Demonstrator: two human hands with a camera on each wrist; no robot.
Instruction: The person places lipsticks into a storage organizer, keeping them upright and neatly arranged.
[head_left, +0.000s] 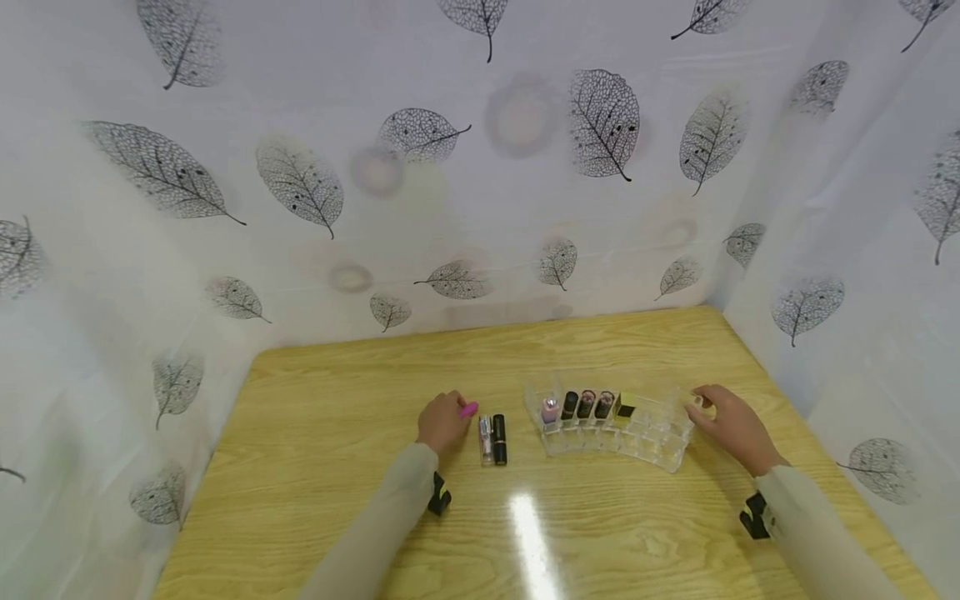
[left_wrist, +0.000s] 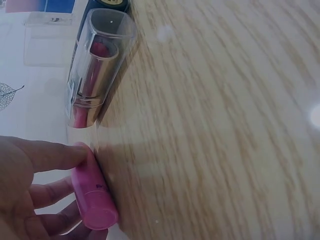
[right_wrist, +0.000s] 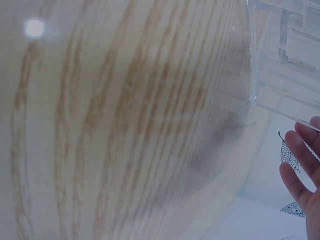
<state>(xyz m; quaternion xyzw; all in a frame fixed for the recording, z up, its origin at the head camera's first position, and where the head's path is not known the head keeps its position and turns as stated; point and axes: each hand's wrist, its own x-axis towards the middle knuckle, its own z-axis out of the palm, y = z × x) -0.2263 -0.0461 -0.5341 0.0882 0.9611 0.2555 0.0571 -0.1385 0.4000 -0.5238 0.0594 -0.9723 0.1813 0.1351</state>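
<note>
My left hand [head_left: 442, 423] pinches a pink tube [left_wrist: 92, 192], like a lip balm, between thumb and fingers; it lies at the wood surface. Just right of it, a lipstick with a clear cap [left_wrist: 97, 67] and a black lipstick tube [head_left: 499, 439] lie side by side. My right hand [head_left: 733, 427] is at the right end of a clear, curved cosmetics organizer [head_left: 652, 448], fingers loosely bent; whether they touch its edge I cannot tell. In the organizer's back row stand a pinkish bottle [head_left: 551, 409], three dark lipsticks [head_left: 587, 404] and a small yellow-and-black item [head_left: 625, 409].
The wooden table [head_left: 337, 417] has its back edge against a white leaf-print curtain [head_left: 495, 208], which also hangs along both sides. A bright light reflection falls on the tabletop between my forearms.
</note>
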